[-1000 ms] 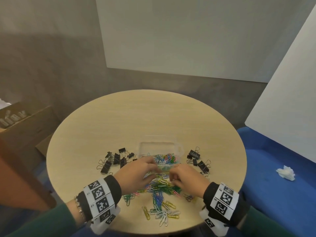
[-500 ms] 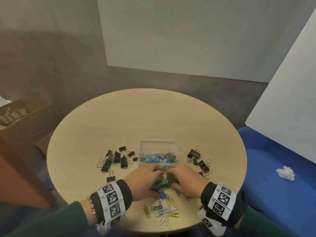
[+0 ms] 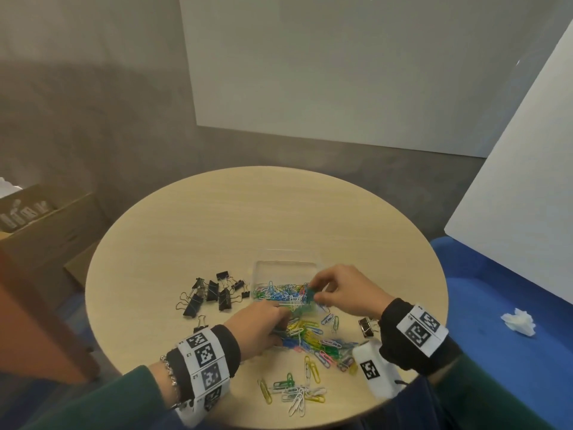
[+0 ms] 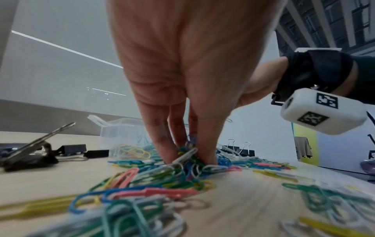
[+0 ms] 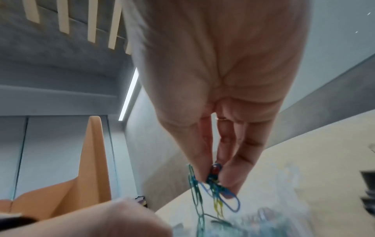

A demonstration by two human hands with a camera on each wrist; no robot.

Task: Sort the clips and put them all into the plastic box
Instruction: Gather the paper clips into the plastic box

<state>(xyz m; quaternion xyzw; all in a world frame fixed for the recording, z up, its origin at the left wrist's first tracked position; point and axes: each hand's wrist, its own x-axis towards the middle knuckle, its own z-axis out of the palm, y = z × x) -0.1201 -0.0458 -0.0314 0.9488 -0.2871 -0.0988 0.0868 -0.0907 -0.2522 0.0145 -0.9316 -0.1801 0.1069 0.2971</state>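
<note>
While my right hand [image 3: 344, 293] pinches a small bunch of coloured wire paper clips [image 5: 213, 192] directly above the clear rectangular plastic box [image 3: 286, 270], my left hand [image 3: 257, 327] pinches into the loose heap of coloured paper clips [image 3: 313, 339] on the round wooden table [image 3: 248, 218], just nearer me than the box. Black binder clips [image 3: 214, 294] lie to the box's left.

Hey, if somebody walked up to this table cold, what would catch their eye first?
Probably the bright heap of coloured paper clips at the near edge of the round table, where the left hand pinches a bunch. Just beyond, the right hand holds a cluster over the clear plastic box. Black binder clips lie left of the box.
</note>
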